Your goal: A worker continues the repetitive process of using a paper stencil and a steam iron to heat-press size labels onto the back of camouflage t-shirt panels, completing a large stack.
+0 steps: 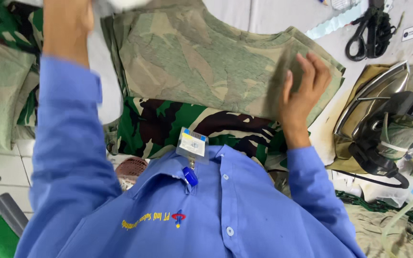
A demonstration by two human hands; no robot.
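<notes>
Our right hand (306, 83), fingers spread, presses the folded pale camouflage shirt (201, 57); left hand (68, 24), grip unclear; the nearby iron (378, 105) risks scorching.

Open cloth between both hands across the folded camouflage garment (201, 62); blocked rightward by iron (383, 119), scissors (371, 33) beyond.

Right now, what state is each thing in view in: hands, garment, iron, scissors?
Right hand: open, fingers spread, pressing flat on the folded garment.
Left hand: raised at the frame's top edge, fingers out of view.
Pale camouflage garment: folded, lying flat on darker camouflage cloth.
Iron: tipped on its side, soleplate exposed.
Black scissors: closed, lying flat.
</notes>
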